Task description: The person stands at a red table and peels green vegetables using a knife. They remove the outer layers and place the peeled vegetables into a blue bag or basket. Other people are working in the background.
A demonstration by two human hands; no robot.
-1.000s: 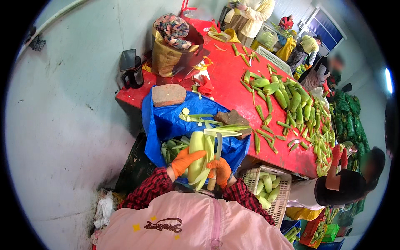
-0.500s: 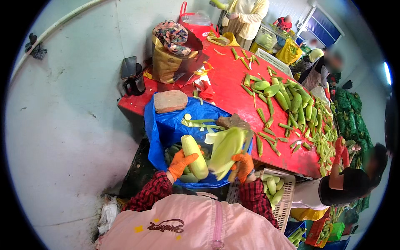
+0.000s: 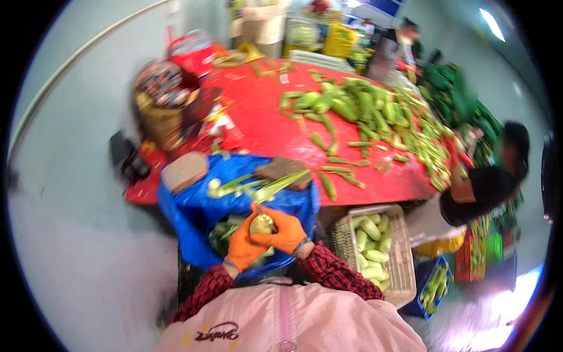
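Note:
My left hand [image 3: 243,246], in an orange glove, is closed round the side of a pale green ear of corn [image 3: 261,223]. The ear points end-on toward me, so its round cut-looking end shows between my hands. From the other side my right hand [image 3: 285,230], also gloved in orange, grips the same ear; whether it holds a tool as well cannot be made out. Under both hands lies a blue plastic sheet [image 3: 176,220], sagging like a bag, with green husks [image 3: 220,232] inside. A long pale husk strip [image 3: 282,185] lies just beyond my fingers.
Two stones [image 3: 185,171] [image 3: 284,172] weigh the sheet onto the red table [image 3: 252,120]. Unhusked corn [image 3: 375,105] is heaped there. A crate [image 3: 406,258] of pale ears stands at my right, near a co-worker [image 3: 481,196]. A golden bag [image 3: 158,120] and dark mug [image 3: 136,167] sit left.
My view has swung to the right. My hands have come together on the ear, now end-on, and the large loose husk has left my right hand.

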